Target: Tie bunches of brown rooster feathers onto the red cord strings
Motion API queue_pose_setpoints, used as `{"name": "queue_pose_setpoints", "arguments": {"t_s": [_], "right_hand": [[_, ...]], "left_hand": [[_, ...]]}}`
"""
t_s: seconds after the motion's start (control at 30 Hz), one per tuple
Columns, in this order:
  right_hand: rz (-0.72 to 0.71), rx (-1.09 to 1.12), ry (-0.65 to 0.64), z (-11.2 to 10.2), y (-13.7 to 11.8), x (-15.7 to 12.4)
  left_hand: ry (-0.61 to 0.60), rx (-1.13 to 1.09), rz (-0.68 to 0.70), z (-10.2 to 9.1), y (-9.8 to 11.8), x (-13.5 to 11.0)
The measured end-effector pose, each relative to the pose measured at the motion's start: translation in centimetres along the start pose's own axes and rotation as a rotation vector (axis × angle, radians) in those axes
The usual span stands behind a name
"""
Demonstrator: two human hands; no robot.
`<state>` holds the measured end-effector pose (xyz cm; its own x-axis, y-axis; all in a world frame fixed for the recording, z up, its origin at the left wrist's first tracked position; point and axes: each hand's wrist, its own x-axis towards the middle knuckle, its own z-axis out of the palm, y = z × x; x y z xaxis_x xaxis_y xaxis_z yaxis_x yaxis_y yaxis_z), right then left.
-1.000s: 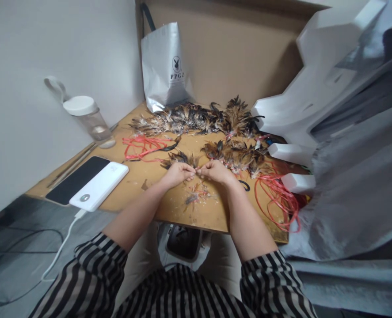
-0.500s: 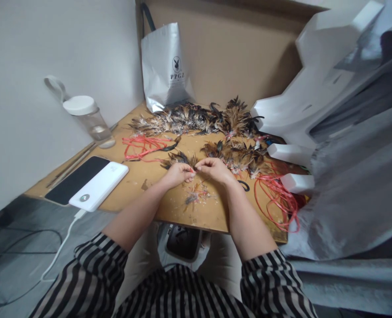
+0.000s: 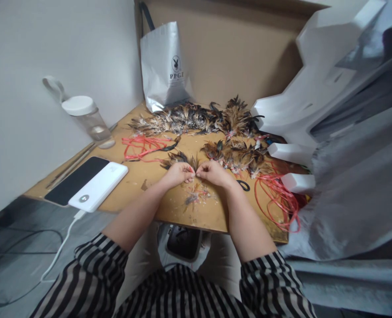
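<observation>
Over the middle of the table, my left hand [image 3: 179,174] is closed in a pinch on a small bunch of brown feathers [image 3: 178,159], whose tips fan out behind the fingers. A bit of red shows at its fingertips. Beside it, nearly touching, my right hand [image 3: 213,173] pinches thumb against finger; whatever lies between them is too small to make out. Just below the hands are loose feather scraps [image 3: 196,198] with red shreds. Brown feather bunches [image 3: 234,157] lie behind my right hand, and a black ring-like loop [image 3: 243,185] is by my right wrist.
A row of feathers [image 3: 192,118] spans the back, before a silver bag [image 3: 164,66]. Red strips lie in a left bundle [image 3: 142,147] and a right bundle [image 3: 277,201]. At left are a bottle [image 3: 88,121], a phone [image 3: 79,179] and a white power bank [image 3: 98,187].
My right hand has shifted slightly, its fingertips a little lower and closer in against my left fingertips. My left hand keeps its pinch in the same place.
</observation>
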<state>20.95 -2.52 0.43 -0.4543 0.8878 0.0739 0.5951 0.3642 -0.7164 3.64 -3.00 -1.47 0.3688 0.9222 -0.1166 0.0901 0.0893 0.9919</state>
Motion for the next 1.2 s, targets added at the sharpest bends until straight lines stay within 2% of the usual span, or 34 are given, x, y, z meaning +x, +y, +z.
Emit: {"name": "queue_pose_setpoints", "arguments": {"t_s": [0.33,0.4,0.53,0.6,0.73,0.83,0.97,1.2], "right_hand": [[0.031,0.071,-0.204,-0.2,-0.7,-0.5],[0.045,0.134,-0.176,-0.1,-0.6,-0.4],[0.086,0.254,-0.035,0.5,-0.7,0.0],[0.115,0.288,-0.027,0.8,-0.7,0.2],[0.11,0.173,-0.075,1.3,-0.2,0.4],[0.11,0.048,-0.049,1.4,0.0,0.5],[0.147,0.005,-0.033,1.4,0.2,0.6],[0.15,0.002,-0.008,1.9,0.8,0.9]], "left_hand": [[0.0,0.026,0.003,-0.3,0.4,-0.1],[0.003,0.037,0.025,-0.3,0.5,-0.2],[0.003,0.079,0.059,-0.2,0.7,-0.4],[-0.003,0.099,0.077,-0.1,0.8,-0.5],[0.003,0.182,0.137,0.1,0.6,-0.6],[0.03,0.262,0.2,0.1,0.0,-0.5],[0.09,0.361,0.299,-0.1,-1.0,-0.1],[0.225,0.777,0.532,-0.2,-1.4,-0.3]]}}
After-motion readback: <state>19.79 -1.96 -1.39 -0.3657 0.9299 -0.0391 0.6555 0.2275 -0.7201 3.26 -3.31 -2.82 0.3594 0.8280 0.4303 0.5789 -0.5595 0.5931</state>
